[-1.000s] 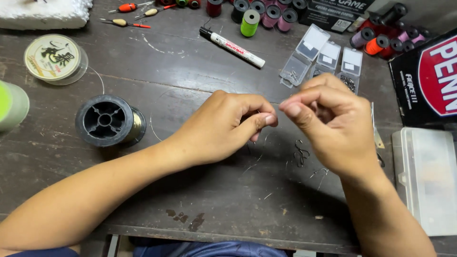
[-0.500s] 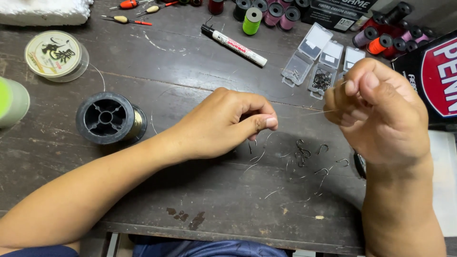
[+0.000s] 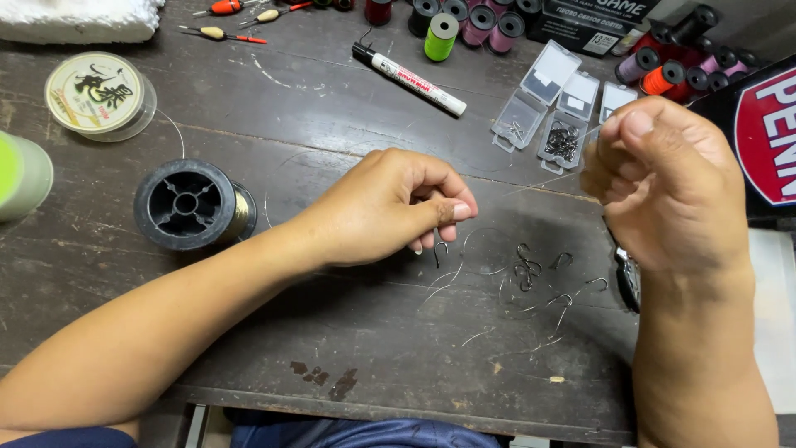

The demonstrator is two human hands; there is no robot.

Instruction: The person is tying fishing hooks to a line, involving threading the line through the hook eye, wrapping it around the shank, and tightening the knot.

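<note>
My left hand (image 3: 390,207) rests low over the dark wooden table (image 3: 348,332), thumb and fingers pinched on a thin clear fishing line with a small hook (image 3: 439,251) hanging under the fingertips. My right hand (image 3: 663,182) is raised at the right, fingers closed on the other end of the line (image 3: 539,184), which stretches taut between the two hands. Several loose dark hooks (image 3: 531,272) and cut bits of line lie on the table between and below the hands.
A black spool of line (image 3: 189,205) stands left of my left hand; a clear round line spool (image 3: 98,95) lies farther back. Small clear hook boxes (image 3: 564,116), a white marker (image 3: 410,80), several thread bobbins (image 3: 464,21), floats and a dark box (image 3: 754,133) line the back.
My right hand pulled away to the right and upward, drawing the line tight. My left hand stayed in place, dipping slightly; the hook boxes behind are uncovered.
</note>
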